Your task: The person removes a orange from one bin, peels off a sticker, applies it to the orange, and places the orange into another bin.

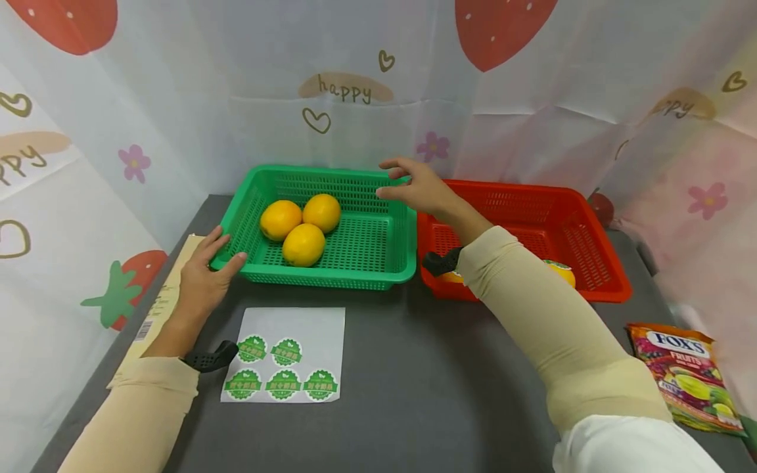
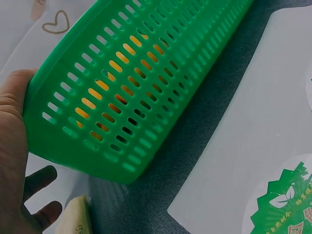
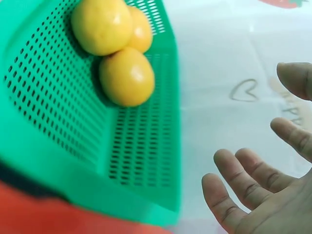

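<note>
Green basket (image 1: pixel 331 274) sits toward the back of the dark table (image 1: pixel 414 368), near the curtain (image 1: pixel 236 79), left of the red basket (image 1: pixel 520 192).

Left hand (image 1: pixel 204 272) touches its near left corner, thumb at the rim, fingers fairly straight along the short side. It looks like steadying rather than a clenched hold; in the left wrist view two fingertips show clear of the wall. Whether it bears any weight, cannot tell. Right hand (image 1: pixel 422 190) hangs over the far right corner, fingers spread, holding nothing; contact with the rim is doubtful (the right wrist view shows the fingers apart from it).

Contents, green: three oranges (image 1: pixel 303 245) clustered in the left half, bare floor to their right. No label shows on them. Contents, red: one orange (image 1: pixel 564 276) with a label at the near right, plus a sliver of another by the near left, mostly hidden behind the right wrist.

Sheet (image 1: pixel 296 323) lies just in front of the green basket, five green stickers (image 1: pixel 284 384) on its lower part, presumably kept there for easy reach. Sweets packet (image 1: pixel 688 378) lies off to the right, apart from both baskets.
</note>
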Motion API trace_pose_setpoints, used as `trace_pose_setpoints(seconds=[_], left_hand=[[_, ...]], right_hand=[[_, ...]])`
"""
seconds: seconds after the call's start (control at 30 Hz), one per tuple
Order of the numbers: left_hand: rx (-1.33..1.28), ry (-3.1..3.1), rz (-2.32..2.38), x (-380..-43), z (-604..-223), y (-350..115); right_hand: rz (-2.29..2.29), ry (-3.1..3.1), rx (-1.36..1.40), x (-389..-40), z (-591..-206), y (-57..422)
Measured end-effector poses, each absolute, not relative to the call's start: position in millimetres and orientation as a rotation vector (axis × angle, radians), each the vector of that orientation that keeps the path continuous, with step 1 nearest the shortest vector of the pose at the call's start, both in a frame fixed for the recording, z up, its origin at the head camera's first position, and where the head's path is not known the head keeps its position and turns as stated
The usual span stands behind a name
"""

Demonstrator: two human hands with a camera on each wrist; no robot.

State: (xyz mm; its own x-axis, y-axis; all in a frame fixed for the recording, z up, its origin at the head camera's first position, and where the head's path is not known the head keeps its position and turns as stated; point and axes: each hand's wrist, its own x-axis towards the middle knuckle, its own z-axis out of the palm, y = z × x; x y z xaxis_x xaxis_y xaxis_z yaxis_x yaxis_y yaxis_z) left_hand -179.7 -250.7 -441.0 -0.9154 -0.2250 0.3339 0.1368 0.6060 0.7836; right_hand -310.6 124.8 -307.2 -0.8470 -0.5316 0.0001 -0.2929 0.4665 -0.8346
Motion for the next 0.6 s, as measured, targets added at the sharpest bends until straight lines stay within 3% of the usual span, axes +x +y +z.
trace_pose_setpoints(seconds=[0.6], left_hand=[[0.046,-2.372,-1.275,-179.4,-446.5,-253.8]], right_hand=[[-1.112,2.407,-0.62,-352.8,-371.3,50.5]])
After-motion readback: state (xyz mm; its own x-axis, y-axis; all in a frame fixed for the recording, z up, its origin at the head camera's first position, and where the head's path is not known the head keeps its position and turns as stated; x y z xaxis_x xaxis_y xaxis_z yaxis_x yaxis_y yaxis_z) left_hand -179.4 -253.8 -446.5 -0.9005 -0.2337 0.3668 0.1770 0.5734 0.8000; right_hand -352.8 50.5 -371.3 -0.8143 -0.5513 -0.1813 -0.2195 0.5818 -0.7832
